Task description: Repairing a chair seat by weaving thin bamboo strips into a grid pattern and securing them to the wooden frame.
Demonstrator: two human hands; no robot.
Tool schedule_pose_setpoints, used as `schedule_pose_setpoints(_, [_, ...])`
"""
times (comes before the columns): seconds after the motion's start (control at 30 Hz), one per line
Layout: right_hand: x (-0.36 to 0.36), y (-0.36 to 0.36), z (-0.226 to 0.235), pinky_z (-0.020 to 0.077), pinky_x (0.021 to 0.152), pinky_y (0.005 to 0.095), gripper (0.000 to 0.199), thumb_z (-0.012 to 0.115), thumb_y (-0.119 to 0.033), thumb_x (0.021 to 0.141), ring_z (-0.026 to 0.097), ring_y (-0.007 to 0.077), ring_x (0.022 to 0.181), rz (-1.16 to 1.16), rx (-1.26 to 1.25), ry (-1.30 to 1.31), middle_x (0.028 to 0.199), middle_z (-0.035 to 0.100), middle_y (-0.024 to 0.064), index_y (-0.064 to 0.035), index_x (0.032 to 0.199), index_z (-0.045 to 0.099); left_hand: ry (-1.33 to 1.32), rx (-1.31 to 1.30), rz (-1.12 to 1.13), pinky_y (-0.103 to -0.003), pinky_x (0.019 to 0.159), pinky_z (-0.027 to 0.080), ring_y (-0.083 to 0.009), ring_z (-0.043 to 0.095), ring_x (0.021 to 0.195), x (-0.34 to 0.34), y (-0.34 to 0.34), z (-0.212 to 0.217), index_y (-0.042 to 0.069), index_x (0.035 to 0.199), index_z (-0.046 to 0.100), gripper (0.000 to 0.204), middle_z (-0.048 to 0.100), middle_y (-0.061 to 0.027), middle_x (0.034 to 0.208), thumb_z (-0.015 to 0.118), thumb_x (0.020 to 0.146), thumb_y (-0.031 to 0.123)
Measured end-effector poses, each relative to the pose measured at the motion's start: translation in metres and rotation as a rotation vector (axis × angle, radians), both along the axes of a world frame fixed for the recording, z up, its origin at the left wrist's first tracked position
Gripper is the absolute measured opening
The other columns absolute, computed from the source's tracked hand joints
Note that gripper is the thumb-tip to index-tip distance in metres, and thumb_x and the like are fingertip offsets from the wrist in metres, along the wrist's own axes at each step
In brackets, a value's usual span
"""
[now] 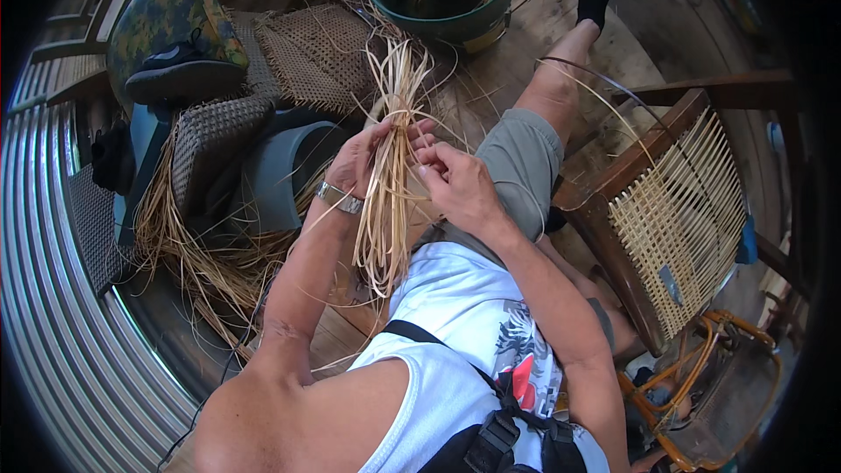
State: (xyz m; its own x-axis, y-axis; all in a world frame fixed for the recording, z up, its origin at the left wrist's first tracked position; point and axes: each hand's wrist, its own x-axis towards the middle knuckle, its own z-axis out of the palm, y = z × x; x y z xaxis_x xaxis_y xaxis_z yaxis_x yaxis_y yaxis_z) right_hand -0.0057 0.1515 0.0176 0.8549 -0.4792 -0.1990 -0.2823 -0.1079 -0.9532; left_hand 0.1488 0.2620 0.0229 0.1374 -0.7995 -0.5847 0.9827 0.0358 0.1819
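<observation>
A bundle of pale cane strips point(384, 219) hangs in front of my lap, bound near its upper part, with frayed ends fanning out above. My left hand point(361, 156), with a metal watch point(340, 197) on the wrist, is wrapped round the bundle just below the binding. Close to it on the right, my right hand point(460, 186) is closed in a pinch beside the bundle, apparently on a thin cane strip. Its fingertips partly hide that strip.
To the right leans a wooden frame with a half-woven cane panel point(679, 219). A green bucket point(442, 22) with coiled strips stands ahead. On the left are woven cane sheets point(315, 52), a blue-grey container point(272, 180) and heaped loose cane point(188, 241). An orange-framed piece point(701, 447) lies lower right.
</observation>
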Motion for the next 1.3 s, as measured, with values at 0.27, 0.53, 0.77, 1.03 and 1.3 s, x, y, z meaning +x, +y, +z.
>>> schedule_pose_setpoints(0.27, [0.002,-0.014,-0.013,0.0506,0.069,0.0334,0.012,0.059,-0.008,0.088,0.065,0.0197,0.075,-0.049,0.234,0.105,0.084,0.069,0.0114,0.0009,0.093,0.065,-0.073,0.031,0.021,-0.042,0.095,0.056,-0.0333,0.065,0.108,-0.001,0.003,-0.005,-0.008,0.128,0.05,0.038,0.057,-0.0265,0.13,0.046,0.102,0.019])
schedule_pose_setpoints(0.53, [-0.004,-0.027,-0.022,0.0455,0.078,0.021,0.013,0.059,-0.003,0.09,0.057,0.0079,0.085,0.077,0.992,0.077,0.096,0.065,0.0014,-0.0013,0.102,0.065,-0.068,0.106,0.002,-0.04,0.089,0.059,-0.0286,0.068,0.101,0.0,0.009,-0.014,-0.006,0.123,0.056,0.033,0.067,-0.0196,0.113,0.054,0.099,0.017])
schedule_pose_setpoints(0.77, [-0.053,-0.055,0.027,0.0415,0.1,0.0277,0.015,0.056,-0.001,0.094,0.056,0.0147,0.111,0.05,0.816,-0.236,0.113,0.062,0.008,-0.0018,0.107,0.062,-0.113,0.122,0.073,-0.037,0.073,0.062,-0.0234,0.07,0.077,0.046,0.038,-0.082,-0.002,0.103,0.064,0.018,0.07,-0.0117,0.086,0.058,0.097,0.014])
schedule_pose_setpoints(1.03, [-0.211,-0.136,0.086,0.0387,0.06,0.0245,0.014,0.051,-0.002,0.097,0.043,0.0126,0.065,-0.558,1.084,-0.962,0.084,0.048,0.0047,-0.0011,0.111,0.052,-0.29,0.476,0.198,-0.027,0.048,0.049,-0.0149,0.053,0.05,0.072,0.039,-0.08,0.005,0.091,0.061,0.013,0.06,-0.0022,0.068,0.062,0.095,0.017])
schedule_pose_setpoints(1.3, [-0.505,-0.228,0.08,0.0293,0.054,0.0234,0.013,0.047,-0.005,0.1,0.033,0.0092,0.058,-1.314,0.596,-0.97,0.076,0.041,0.0023,0.0031,0.106,0.055,-0.76,0.669,0.152,-0.025,0.043,0.044,-0.0117,0.052,0.049,0.099,0.04,-0.105,0.004,0.09,0.06,0.007,0.057,-0.0013,0.065,0.065,0.089,0.008])
